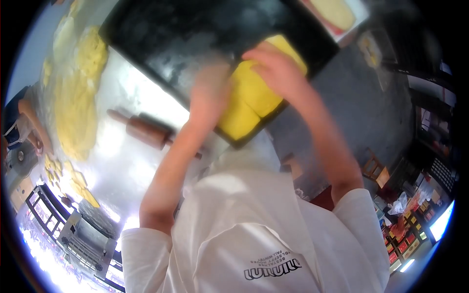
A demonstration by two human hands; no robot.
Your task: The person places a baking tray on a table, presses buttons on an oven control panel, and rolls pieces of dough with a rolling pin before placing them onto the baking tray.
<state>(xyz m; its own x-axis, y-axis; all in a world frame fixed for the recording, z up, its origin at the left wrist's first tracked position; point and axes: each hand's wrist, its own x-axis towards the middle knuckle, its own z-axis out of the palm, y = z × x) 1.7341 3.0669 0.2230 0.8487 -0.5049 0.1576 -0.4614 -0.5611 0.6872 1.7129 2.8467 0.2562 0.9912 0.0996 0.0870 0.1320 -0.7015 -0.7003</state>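
Yellow dough sheets (244,101) lie side by side at the near corner of a black baking tray (161,46), with a seam between two of them. My right hand (278,68) rests over the far part of the dough, fingers stretched out and thumb apart, touching its surface. At the dough's left edge, my left hand (212,90) is smeared by motion; its fingers cannot be made out. The rest of the tray's dark surface shows a pale, cloudy sheen.
A wooden rolling pin (149,133) lies on the floured worktable (132,166) left of the tray. Further left are a large yellow dough mass (78,107) and small dough pieces (78,183). Another person's arm (34,119) shows at the far left. A white container (337,17) stands top right.
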